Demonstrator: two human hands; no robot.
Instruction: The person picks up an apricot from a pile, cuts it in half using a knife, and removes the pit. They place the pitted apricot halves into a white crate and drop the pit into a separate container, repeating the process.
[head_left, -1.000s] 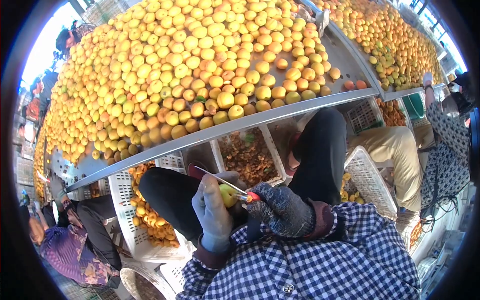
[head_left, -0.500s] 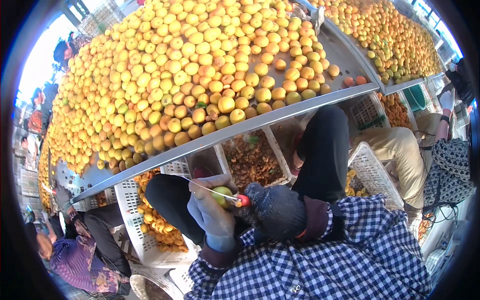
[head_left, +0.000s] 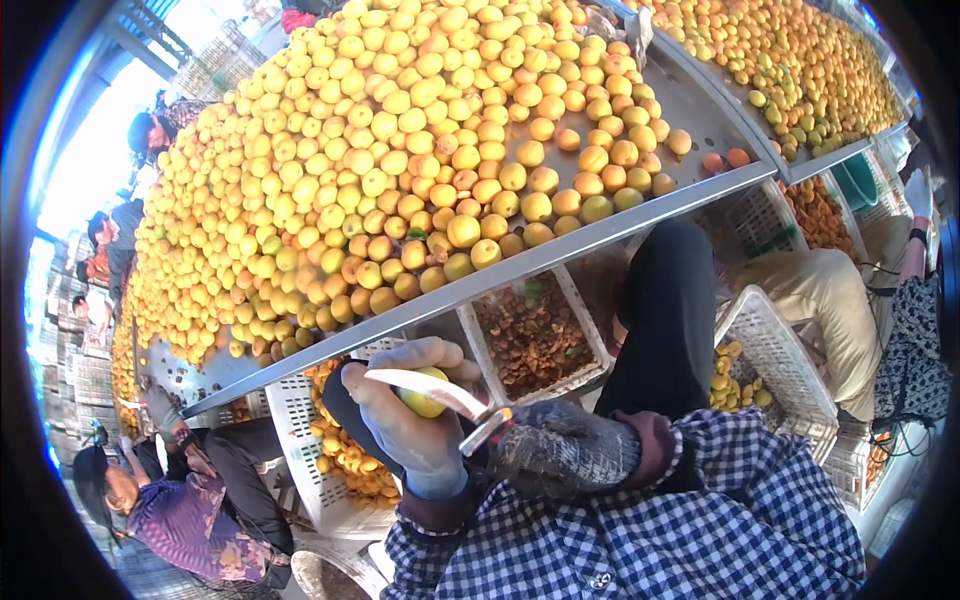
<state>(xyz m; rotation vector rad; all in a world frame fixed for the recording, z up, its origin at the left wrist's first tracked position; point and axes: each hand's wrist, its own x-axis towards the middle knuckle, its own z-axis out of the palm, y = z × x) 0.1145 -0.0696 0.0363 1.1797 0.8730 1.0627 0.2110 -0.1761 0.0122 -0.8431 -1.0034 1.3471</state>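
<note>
My left hand [head_left: 412,437], in a pale glove, is closed around a yellow-green apricot [head_left: 424,402] above my lap. In my right hand [head_left: 568,446], under a dark grey knit glove, is the handle of a small curved knife [head_left: 448,388]. The blade lies across the apricot, its tip near my left thumb and fingers. Whether the edge has cut into the fruit, I cannot tell.
A metal-rimmed sorting table [head_left: 545,250] heaped with apricots [head_left: 330,180] stands ahead. Around my legs are a white crate [head_left: 300,425] of split apricots, a crate [head_left: 477,330] of brown scraps, and another crate [head_left: 790,350] at right. Co-workers [head_left: 190,525] sit on both sides.
The knife has turned so its blade shows broad side and lies over the apricot. My right hand has rotated and flattened. The whole view has shifted slightly.
</note>
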